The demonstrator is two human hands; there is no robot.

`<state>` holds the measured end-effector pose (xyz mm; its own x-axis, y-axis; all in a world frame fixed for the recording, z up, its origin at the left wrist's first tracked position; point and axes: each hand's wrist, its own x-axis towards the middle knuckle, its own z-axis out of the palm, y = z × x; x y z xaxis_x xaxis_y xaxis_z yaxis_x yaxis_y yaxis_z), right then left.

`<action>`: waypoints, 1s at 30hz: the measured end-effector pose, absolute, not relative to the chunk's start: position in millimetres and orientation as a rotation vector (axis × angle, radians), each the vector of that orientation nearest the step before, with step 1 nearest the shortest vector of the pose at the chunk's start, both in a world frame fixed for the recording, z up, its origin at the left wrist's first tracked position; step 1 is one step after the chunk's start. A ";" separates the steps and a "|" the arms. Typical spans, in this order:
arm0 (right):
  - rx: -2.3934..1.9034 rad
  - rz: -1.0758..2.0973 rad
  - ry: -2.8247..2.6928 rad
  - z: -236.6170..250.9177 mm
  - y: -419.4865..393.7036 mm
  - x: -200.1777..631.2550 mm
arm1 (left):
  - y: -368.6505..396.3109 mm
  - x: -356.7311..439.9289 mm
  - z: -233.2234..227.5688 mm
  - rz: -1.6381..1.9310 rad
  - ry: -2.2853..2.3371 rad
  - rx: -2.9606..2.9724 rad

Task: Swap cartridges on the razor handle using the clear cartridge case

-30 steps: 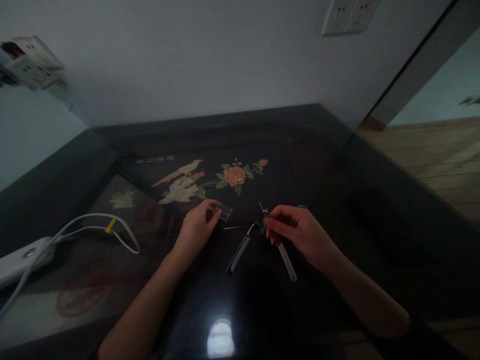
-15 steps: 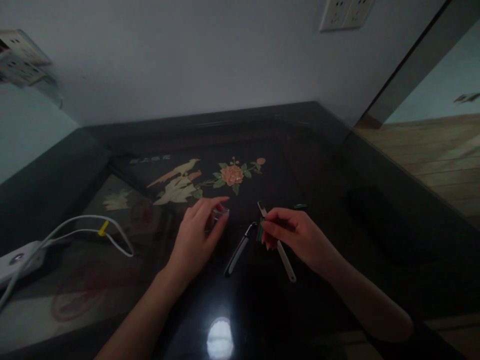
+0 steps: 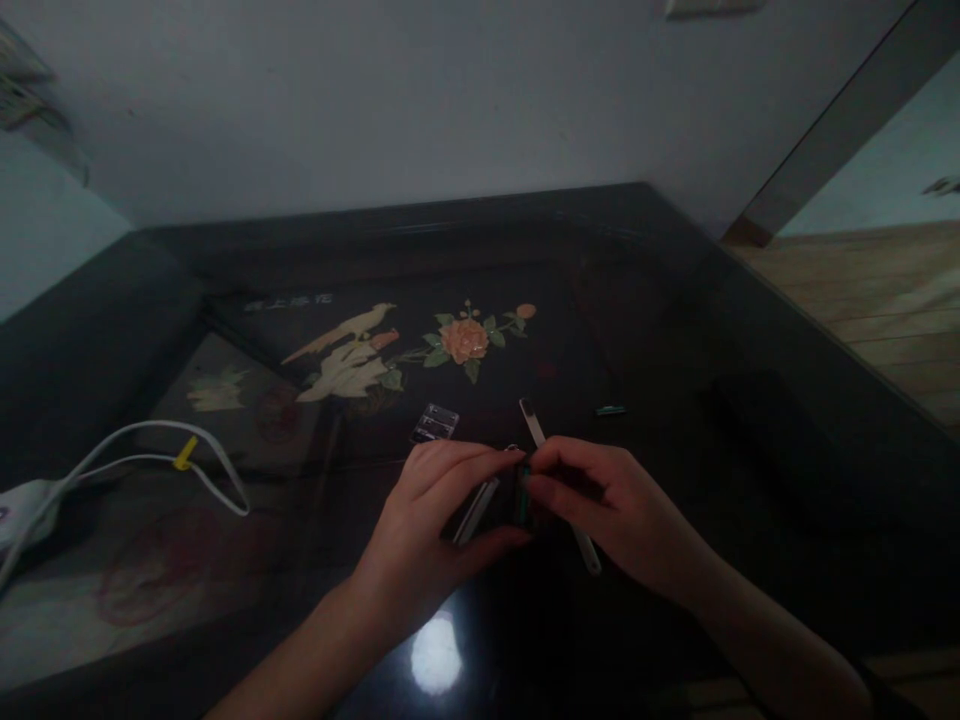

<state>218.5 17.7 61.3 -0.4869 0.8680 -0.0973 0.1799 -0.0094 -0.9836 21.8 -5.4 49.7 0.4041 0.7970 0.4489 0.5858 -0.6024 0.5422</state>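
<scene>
Small dark teal-edged piece (image 3: 523, 497) at near centre of the table (image 3: 750, 330) — pinched in right hand (image 3: 600, 505) fingertips, left hand (image 3: 435, 520) closing fingers around it. Two slim razor handles (image 3: 534, 425) lie beneath; clear case (image 3: 435, 423) just beyond.

Head-worn view, down over table (image 3: 675, 330)

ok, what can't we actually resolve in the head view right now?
- Small dark item with a green tip pinched between left hand and right hand: fingers cover most of it, identity unclear.
- Black-handled tool: its head is hidden by the left hand's fingers.
- White-handled tool: middle hidden under the right hand.
- Small clear packet: too dim and small to read.
- White power strip: cut off by the left edge.
</scene>
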 end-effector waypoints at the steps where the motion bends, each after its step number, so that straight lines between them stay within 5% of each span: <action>1: -1.090 1.537 -1.699 61.8 17.5 218.6 | -5.1 21.8 50.2 1.006 1.195 2.373; 22: -1.108 1.644 -1.634 57.4 14.0 213.6 | -0.3 18.1 46.1 1.261 1.322 2.614; 30: -1.188 1.434 -1.624 58.2 8.9 205.7 | -2.5 20.9 43.4 1.280 1.188 2.659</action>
<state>205.7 8.9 58.2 -0.3711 0.9243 -0.0891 0.2031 -0.0129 -0.9791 20.9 -2.5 43.4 0.3975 0.6084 0.6869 0.6399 -0.7204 0.2677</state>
